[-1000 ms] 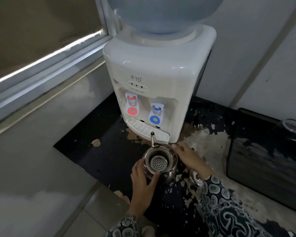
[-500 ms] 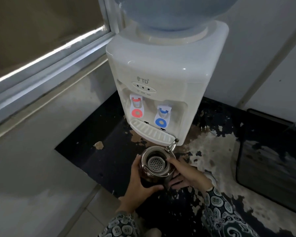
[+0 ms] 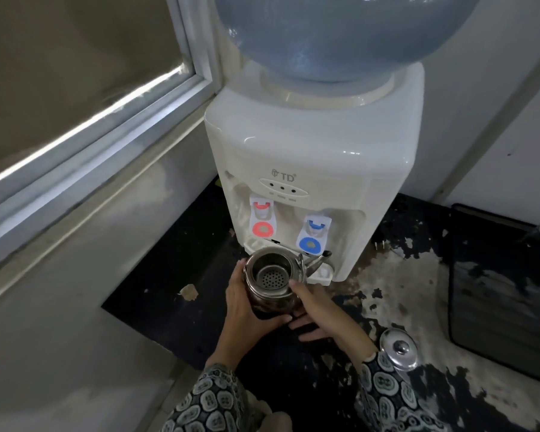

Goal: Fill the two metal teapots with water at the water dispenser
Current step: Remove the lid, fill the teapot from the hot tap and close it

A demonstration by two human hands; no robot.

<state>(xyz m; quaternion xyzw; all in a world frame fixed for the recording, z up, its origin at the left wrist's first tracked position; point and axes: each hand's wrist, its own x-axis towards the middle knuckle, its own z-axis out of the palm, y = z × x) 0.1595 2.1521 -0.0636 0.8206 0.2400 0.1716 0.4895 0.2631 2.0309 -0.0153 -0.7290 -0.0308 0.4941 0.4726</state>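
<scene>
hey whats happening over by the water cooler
A person is holding an open metal teapot with both hands, the left hand wrapped around its side and the right hand at its other side. The pot sits just in front of the water dispenser, below and between the red tap and the blue tap, spout pointing right. No water is flowing. Its lid lies on the worn dark surface to the right.

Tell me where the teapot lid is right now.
The teapot lid lies on the worn dark floor at lower right in the head view, beside the right hand's wrist, below the water dispenser.
</scene>
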